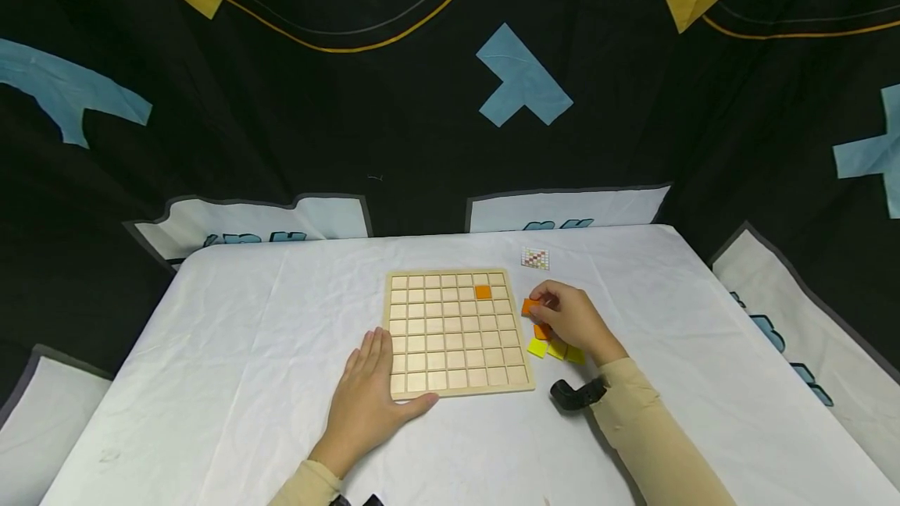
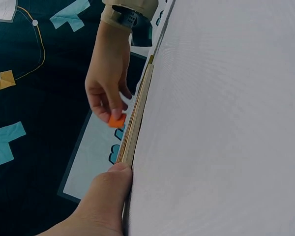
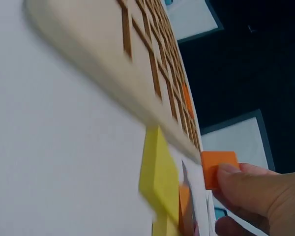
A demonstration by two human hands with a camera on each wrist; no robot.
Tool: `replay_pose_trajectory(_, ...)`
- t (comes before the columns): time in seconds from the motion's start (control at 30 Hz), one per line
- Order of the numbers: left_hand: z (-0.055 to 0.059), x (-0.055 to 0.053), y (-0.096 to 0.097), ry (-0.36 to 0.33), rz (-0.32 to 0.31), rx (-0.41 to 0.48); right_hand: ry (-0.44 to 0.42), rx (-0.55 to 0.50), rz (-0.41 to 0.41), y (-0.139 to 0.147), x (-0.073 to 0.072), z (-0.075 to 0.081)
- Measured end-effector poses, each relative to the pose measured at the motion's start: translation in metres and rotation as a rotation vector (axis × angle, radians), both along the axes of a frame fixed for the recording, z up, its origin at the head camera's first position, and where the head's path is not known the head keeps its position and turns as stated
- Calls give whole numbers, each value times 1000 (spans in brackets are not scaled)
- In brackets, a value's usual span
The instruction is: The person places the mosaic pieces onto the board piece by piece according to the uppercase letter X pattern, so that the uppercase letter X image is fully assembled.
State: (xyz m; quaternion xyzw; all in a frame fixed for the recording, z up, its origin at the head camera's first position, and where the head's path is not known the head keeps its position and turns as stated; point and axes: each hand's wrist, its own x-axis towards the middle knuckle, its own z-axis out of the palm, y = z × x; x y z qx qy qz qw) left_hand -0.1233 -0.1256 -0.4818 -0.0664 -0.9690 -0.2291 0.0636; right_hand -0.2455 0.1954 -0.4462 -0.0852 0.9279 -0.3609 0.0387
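A light wooden grid board lies on the white table, with one orange tile set in a cell near its upper right. My right hand pinches another orange tile between thumb and fingers, just beyond the board's right edge. Below that hand lie a further orange tile and several yellow tiles. My left hand rests along the board's left edge and lower left corner, its fingers straight and its thumb spread; in the left wrist view the thumb touches the board's side.
A small card with a coloured grid pattern lies past the board's upper right corner. A white cloth covers the table. Behind it hangs a black curtain with blue and yellow shapes.
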Motion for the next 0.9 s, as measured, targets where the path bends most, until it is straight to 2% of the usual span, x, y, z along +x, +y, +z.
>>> replay_pose_trajectory(0.1, 0, -1, 0, -3, -4, -2, 17, -30, 11, -12, -1, 1)
replay_pose_trajectory(0.3, 0, 0, 0, 4, 0, -5, 63, -61, 107, -43, -4, 3)
replay_pose_trajectory(0.53, -2, -1, -1, 8, 2, -24, 94, -55, 154, -74, -9, -4)
replay_pose_trajectory(0.9, -1, 0, 0, 15, 4, -33, 175, 24, 165, -87, -10, -11)
